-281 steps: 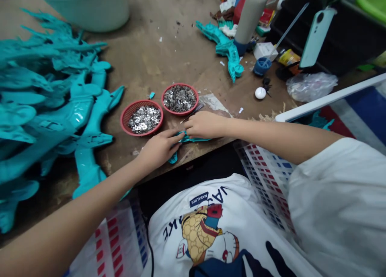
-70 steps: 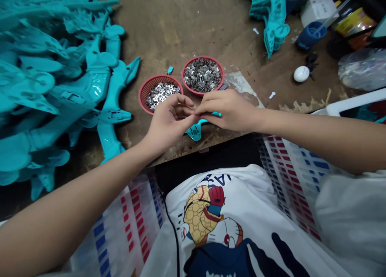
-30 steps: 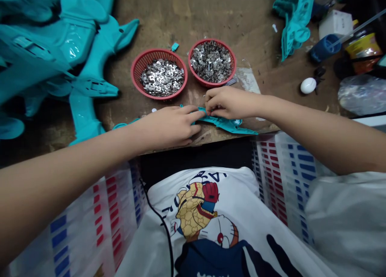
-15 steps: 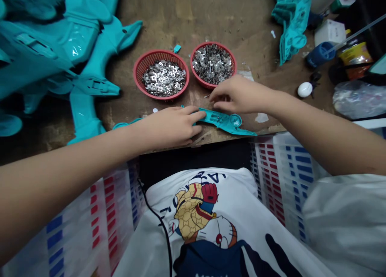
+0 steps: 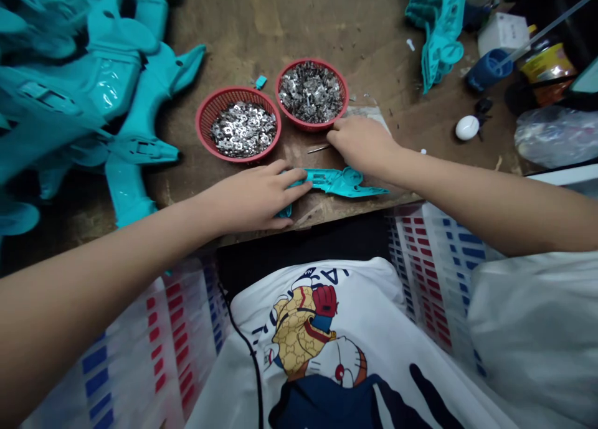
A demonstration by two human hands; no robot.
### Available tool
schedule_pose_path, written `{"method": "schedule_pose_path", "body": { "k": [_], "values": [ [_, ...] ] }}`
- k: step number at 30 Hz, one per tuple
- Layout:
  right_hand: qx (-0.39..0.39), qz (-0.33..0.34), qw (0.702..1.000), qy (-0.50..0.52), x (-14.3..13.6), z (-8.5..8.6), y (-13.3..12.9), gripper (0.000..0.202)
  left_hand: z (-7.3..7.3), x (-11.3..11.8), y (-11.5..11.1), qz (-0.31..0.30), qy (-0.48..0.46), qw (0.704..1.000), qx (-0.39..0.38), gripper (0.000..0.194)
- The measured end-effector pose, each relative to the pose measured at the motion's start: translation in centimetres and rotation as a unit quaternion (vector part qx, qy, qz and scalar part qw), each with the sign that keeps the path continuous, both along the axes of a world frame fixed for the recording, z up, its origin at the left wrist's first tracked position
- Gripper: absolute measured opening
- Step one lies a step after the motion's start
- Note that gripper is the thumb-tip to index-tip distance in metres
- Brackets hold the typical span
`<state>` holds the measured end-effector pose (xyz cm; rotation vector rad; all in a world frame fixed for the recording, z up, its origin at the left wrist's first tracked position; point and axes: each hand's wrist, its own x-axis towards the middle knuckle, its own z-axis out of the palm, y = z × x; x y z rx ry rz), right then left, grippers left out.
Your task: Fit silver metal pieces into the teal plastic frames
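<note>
Teal plastic is the part (image 5: 343, 181), lying on the table (image 5: 369, 37) below our left hand (image 5: 255, 198) and reaching rightward past its fingertips. These fingers are not clenched: we spread them across the part, probably so that it cannot slide. Our right hand (image 5: 364, 144) is palm down, beyond the part's far half, with fingertips just beside the right basket (image 5: 311, 127). A thin rod (image 5: 318, 149) points out from these fingers; whether they grasp it or it only lies next to them, we cannot tell. Past our left fingers is the left basket (image 5: 205, 114); metal pieces (image 5: 243, 129) are in both baskets, which seem placed for a short reach. Well to the left of all fingers lies the pile (image 5: 109, 83), perhaps kept apart to leave us elbow room.
</note>
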<state>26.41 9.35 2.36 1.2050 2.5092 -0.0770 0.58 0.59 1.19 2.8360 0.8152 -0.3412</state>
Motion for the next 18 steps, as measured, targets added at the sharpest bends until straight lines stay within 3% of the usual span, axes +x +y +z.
{"method": "schedule_pose_path", "body": {
  "k": [4, 8, 11, 18],
  "values": [
    [-0.011, -0.014, 0.999, 0.031, 0.1, 1.7, -0.6, 0.033, 0.5, -0.1, -0.4, 0.016, 0.005, 1.0, 0.014, 0.074],
    [-0.086, 0.007, 0.994, 0.073, -0.1, 3.5, -2.1, 0.025, 0.3, -0.1, -1.1, 0.054, 0.007, 0.998, 0.029, 0.075],
    [-0.118, 0.029, 0.991, 0.058, -0.4, 3.6, -2.9, 0.023, 0.1, -0.1, -1.3, 0.07, 0.006, 0.997, 0.013, 0.076],
    [-0.114, 0.044, 0.992, 0.043, -0.8, 2.8, -3.5, 0.025, 0.1, 0.2, -0.8, 0.022, 0.045, 0.999, -0.022, 0.078]
  ]
}}
